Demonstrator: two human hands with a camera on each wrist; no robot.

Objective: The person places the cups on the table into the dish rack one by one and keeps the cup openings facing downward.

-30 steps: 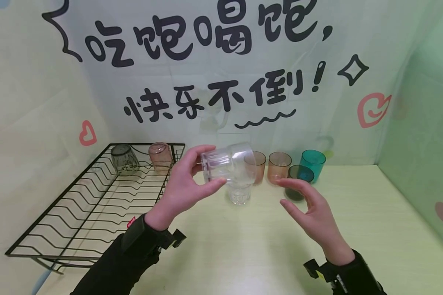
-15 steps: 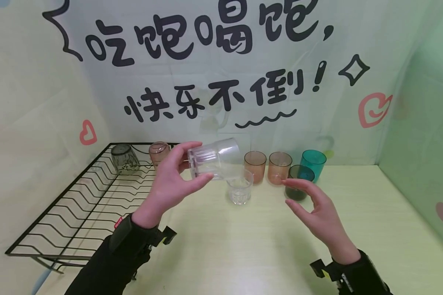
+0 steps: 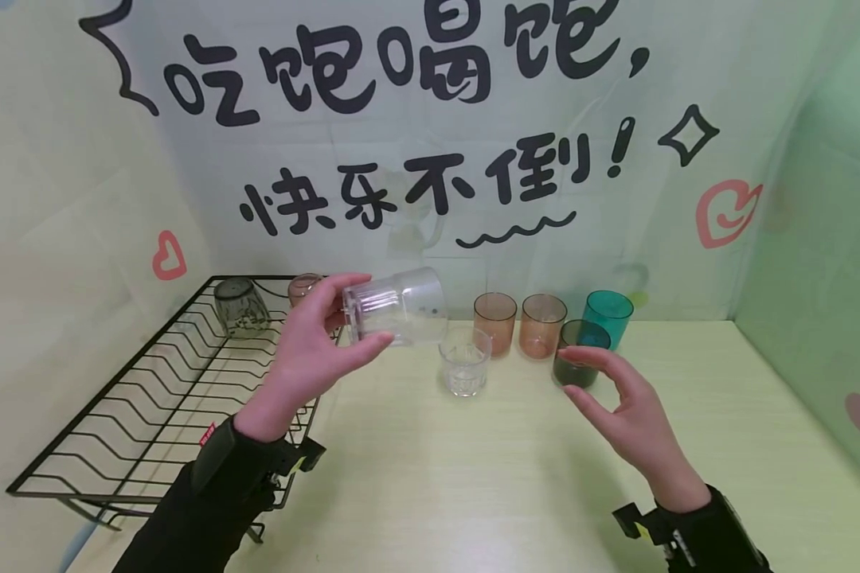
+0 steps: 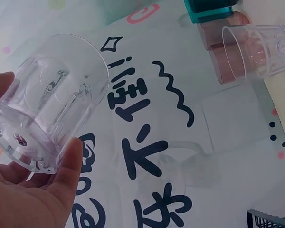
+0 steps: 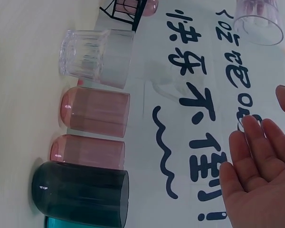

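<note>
The clear glass (image 3: pixel 401 306) is in the left hand (image 3: pixel 302 342), pinched near its base between thumb and fingers; it lies on its side above the table, mouth pointing away from the palm, toward the person's right. The right hand (image 3: pixel 634 418) is raised with thumb and fingers spread apart, well apart from that glass. The pale table (image 3: pixel 437 485) meets a white cloth (image 3: pixel 315 255) bearing black lettering and pink hearts. On the table, a second clear glass (image 3: pixel 465 372) stands upright near two pink cups (image 3: pixel 495 322), a dark cup (image 5: pixel 83 194) and, behind it, a teal cup (image 3: pixel 619 318). To the left, a black wire rack (image 3: pixel 109 385) holds an upturned grey glass (image 3: pixel 241 310) and a pink glass (image 3: pixel 302 287), the latter partly hidden by the left hand.
</note>
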